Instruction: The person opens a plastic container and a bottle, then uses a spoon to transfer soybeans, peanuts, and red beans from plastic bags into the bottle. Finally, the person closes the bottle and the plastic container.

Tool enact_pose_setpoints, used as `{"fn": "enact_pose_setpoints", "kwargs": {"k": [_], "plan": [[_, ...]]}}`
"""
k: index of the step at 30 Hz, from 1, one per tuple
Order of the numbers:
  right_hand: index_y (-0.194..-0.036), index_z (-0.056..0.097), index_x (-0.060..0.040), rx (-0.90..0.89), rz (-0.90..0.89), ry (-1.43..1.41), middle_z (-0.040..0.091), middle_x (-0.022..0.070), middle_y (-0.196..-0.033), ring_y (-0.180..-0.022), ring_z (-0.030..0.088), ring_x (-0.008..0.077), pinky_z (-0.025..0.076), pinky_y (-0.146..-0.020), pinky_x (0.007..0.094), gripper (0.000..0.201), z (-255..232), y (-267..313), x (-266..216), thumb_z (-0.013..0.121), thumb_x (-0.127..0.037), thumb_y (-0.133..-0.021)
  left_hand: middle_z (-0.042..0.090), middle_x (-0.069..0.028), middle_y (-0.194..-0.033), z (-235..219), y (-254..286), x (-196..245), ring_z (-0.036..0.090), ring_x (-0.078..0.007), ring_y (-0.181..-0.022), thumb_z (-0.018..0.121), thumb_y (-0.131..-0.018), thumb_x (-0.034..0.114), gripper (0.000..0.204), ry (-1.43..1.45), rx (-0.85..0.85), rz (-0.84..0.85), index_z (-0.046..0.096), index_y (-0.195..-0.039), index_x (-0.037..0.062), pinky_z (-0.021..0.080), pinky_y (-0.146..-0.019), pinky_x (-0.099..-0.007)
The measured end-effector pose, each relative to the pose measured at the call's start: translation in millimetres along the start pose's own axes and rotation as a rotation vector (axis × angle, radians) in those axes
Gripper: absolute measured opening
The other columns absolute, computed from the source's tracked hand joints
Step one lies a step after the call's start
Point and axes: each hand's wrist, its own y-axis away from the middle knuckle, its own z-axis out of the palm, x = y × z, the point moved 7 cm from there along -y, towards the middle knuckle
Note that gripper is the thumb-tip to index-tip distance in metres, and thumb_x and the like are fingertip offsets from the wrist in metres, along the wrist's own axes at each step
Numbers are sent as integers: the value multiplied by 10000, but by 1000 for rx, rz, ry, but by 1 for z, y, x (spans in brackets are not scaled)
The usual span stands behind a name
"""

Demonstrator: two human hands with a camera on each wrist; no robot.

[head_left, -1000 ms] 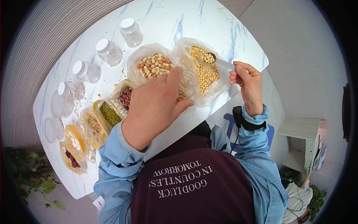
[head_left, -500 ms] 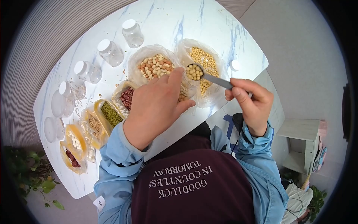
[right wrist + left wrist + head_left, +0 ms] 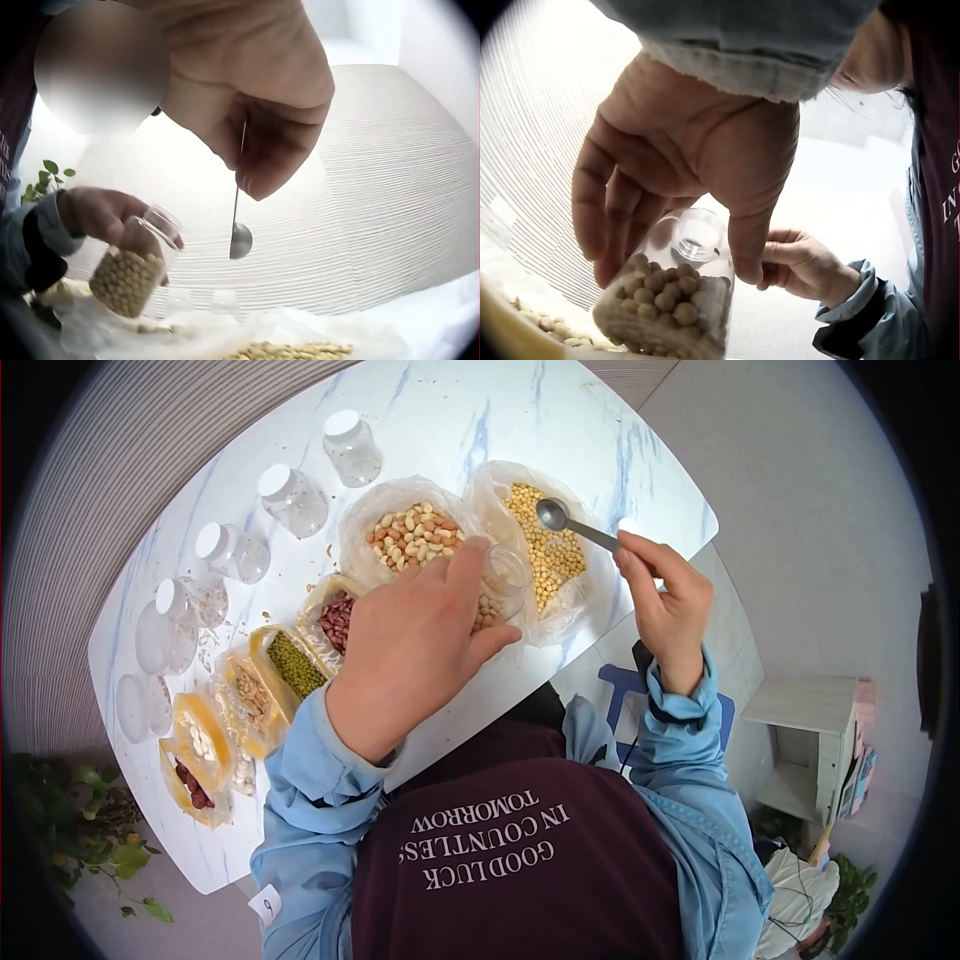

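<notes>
A clear jar (image 3: 671, 296) partly filled with soybeans tilts in my left hand (image 3: 415, 645), whose fingers and thumb grip its sides. Between thumb and fingers, my right hand (image 3: 672, 600) pinches the handle of a grey measuring spoon (image 3: 552, 514). The spoon's bowl looks empty and hangs over a plastic bag (image 3: 487, 490) of soybeans (image 3: 550, 565). To the left of that bag, a second bag (image 3: 358, 525) holds peanuts (image 3: 412, 537). Part of the jar is hidden behind my left hand in the head view.
Several white-lidded jars (image 3: 292, 500) line the table's far left side. Smaller bags of red beans (image 3: 337, 622), mung beans (image 3: 295, 665) and other dry foods stand in a row beside my left forearm. A small white lid (image 3: 628, 526) lies near the right table edge.
My right hand brought the spoon, heaped with soybeans, to the jar's mouth, then back above the soybean bag with its bowl empty. My left hand kept its hold on the jar.
</notes>
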Motion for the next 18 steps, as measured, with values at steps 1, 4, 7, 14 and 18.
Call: {"fn": "enact_pose_setpoints", "kwargs": {"k": [1,4,7,14,18], "plan": [[-944,701,-29,-6,3,31,653,107,-722,-599,610,189,463,-543,261,173,6,1,11,667,-5,-776,651,-156,-954,0,0,0,643,-321,-857,723,-739,388,678,2,-2,0,453,-1261,50,509,-678,-383],[-941,704,-60,-26,-18,148,656,94,-722,-600,607,204,466,-541,282,158,20,5,37,668,-41,-789,649,-156,-961,-1,1,1,642,-322,-859,723,-739,390,676,-3,23,24,457,-1258,48,509,-682,-383],[-936,704,-75,-36,-90,296,656,91,-727,-610,604,227,475,-548,304,145,29,7,46,664,-69,-797,648,-157,-964,0,1,0,642,-322,-859,722,-740,392,673,-3,9,12,460,-1254,46,508,-681,-383],[-933,699,-61,-125,-15,234,655,94,-723,-604,608,210,485,-557,299,139,37,12,47,663,-76,-800,647,-155,-947,0,0,-1,642,-321,-848,722,-740,393,669,6,-7,4,461,-1250,47,507,-673,-384],[-944,689,-26,-250,350,-158,645,54,-684,-581,578,106,467,-549,239,125,47,22,67,658,-73,-832,648,-155,-942,0,0,0,643,-321,-845,725,-738,389,668,6,-9,0,463,-1250,49,507,-668,-386]]}}
